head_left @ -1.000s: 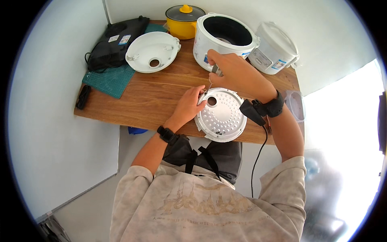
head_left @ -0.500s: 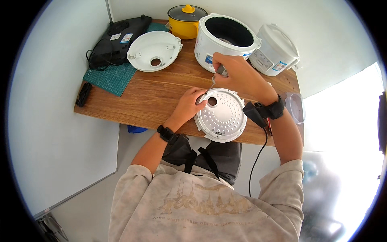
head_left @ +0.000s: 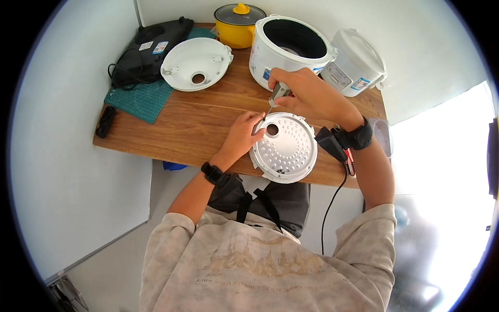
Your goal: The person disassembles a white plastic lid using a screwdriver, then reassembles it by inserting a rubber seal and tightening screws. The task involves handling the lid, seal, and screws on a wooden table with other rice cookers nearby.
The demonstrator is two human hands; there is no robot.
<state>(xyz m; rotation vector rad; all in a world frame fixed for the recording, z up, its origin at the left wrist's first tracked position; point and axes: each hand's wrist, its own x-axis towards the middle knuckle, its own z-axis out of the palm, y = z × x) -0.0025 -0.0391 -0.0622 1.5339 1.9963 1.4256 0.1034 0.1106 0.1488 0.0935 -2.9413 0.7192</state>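
My right hand is closed around the grey handle of a screwdriver. Its thin shaft points down to the far left rim of a round white rice cooker lid part, beside the round hole. That part lies at the table's front edge and is covered with small raised bumps. My left hand grips the same rim from the left, thumb on top and fingers near the screwdriver tip. The exact spot under the tip is too small to make out.
Behind stand a white rice cooker body, a closed white rice cooker and a yellow pot. A white lid shell lies near a black bag on a green mat. A clear plastic container is at right.
My right hand has tilted and its wrist has shifted slightly right, showing more of the screwdriver's handle. My left hand stays on the lid part's rim.
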